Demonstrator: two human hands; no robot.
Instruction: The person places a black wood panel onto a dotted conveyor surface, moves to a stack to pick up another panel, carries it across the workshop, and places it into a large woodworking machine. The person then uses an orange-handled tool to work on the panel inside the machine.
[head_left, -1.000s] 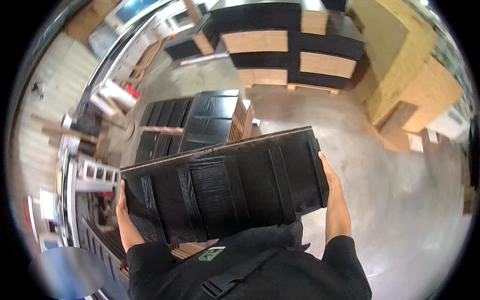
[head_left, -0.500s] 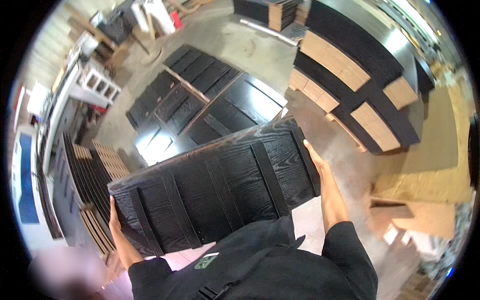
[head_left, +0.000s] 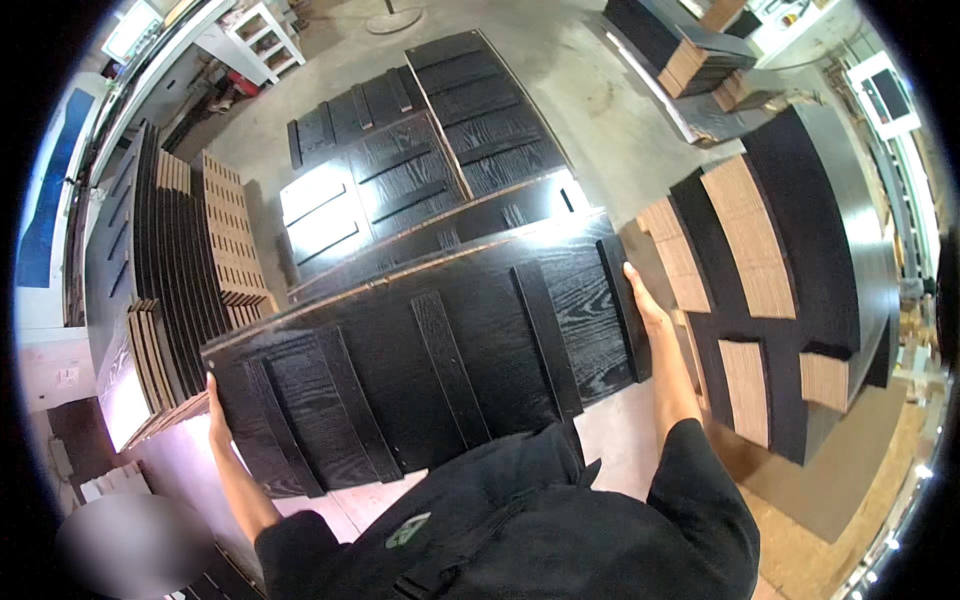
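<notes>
Concrete floor (head_left: 570, 95), black-and-tan stacks (head_left: 790, 335) either side; left hand (head_left: 217, 415) and right hand (head_left: 648, 305) grip opposite ends of a slatted black panel (head_left: 395, 350), fingers mostly hidden beneath.

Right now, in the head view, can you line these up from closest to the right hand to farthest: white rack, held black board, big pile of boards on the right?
1. Black board: touching the right hand, in front.
2. Big pile: off to the right.
3. White rack: far away, upper left.
</notes>
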